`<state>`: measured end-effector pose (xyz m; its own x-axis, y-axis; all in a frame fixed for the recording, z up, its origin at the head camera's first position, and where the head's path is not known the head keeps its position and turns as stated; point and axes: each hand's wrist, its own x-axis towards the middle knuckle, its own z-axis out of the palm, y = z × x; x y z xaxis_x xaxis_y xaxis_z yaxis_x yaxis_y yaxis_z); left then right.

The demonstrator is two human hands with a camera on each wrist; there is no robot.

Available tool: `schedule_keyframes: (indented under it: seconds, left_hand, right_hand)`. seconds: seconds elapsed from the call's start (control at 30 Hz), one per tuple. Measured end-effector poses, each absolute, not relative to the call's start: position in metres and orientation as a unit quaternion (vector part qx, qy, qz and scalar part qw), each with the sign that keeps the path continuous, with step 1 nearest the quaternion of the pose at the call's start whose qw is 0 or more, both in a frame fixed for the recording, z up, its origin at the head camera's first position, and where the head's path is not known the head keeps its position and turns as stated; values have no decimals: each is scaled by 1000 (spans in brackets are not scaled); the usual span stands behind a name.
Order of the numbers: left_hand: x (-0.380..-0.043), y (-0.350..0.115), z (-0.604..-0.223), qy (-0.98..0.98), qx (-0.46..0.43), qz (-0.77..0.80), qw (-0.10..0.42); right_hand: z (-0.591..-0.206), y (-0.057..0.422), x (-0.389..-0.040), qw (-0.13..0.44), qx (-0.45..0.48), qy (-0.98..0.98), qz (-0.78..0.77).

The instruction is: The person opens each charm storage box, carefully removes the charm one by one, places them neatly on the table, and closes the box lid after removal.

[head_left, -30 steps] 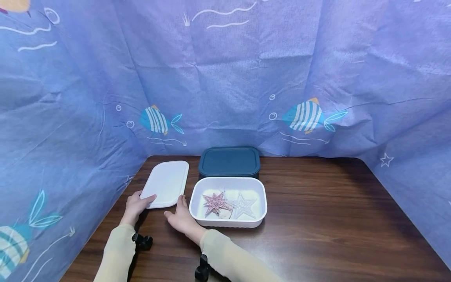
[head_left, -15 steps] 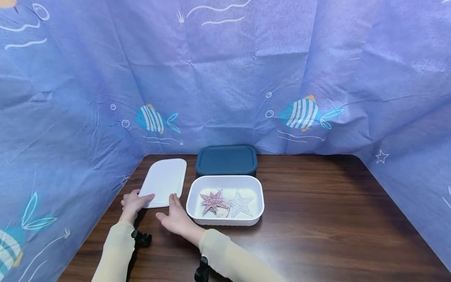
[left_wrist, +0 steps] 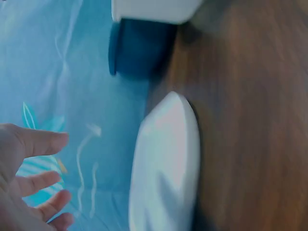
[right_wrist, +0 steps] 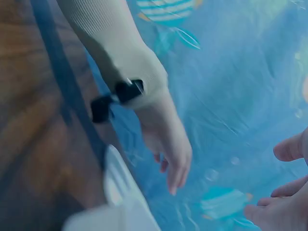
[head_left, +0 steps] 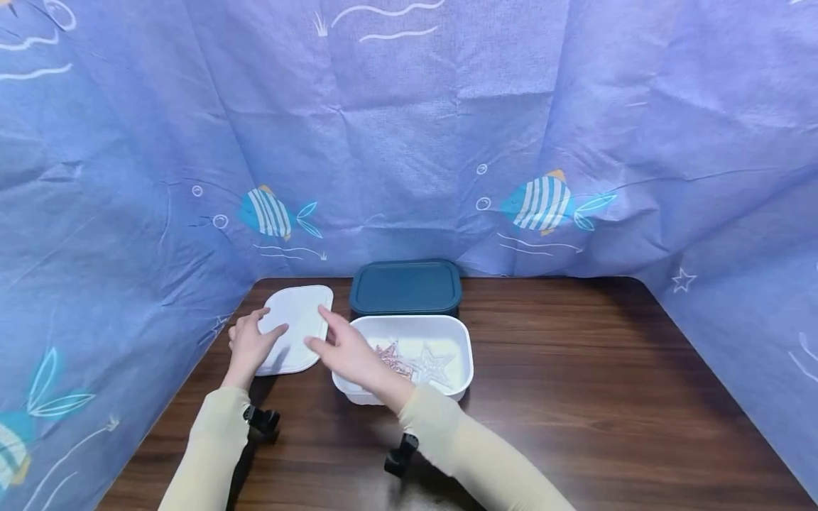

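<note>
A white rounded lid (head_left: 297, 301) lies on the table at the left. Over its left side is my left hand (head_left: 251, 344), thumb and fingers spread; the left wrist view has this hand (left_wrist: 12, 192) apart from the lid (left_wrist: 166, 163). My right hand (head_left: 351, 351) hovers between the lid's right edge and a white box (head_left: 461, 333), its fingers parted around nothing. Inside the box are a pink glittery star (head_left: 394, 358) and a clear star (head_left: 433, 365). My right forearm and hand hide the box's front left part.
Behind the white box stands a dark blue lidded box (head_left: 405, 287), close to the fabric curtain (head_left: 409, 142) at the back. The brown wooden table (head_left: 575, 390) stretches to the right. Another curtain side borders the table's left edge.
Both hands have come up off the lid's near edge and moved a little forward and over it. The right hand has shifted right, now overlapping the white box. The lid remains on the table.
</note>
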<state>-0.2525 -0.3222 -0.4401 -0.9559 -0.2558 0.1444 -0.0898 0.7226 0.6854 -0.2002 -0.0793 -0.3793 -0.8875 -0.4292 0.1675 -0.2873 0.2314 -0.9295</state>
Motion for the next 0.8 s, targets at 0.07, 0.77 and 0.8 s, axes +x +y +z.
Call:
schedule_keyframes:
  seconds: [0.07,0.77,0.8]
  left_hand:
    - [-256,-313,-432,-922,67,-359,127]
    - [-296,-219,-402,-882,-56,-463,70]
    - [-297,-217,-404,-883,-54,-462,65]
  right_hand:
    - [-371,-62,-206,45,-235,772,-589]
    - [-381,102,-273,-79,-78,825,-554]
    - [-384,106,-276,-80,-74,826,-553]
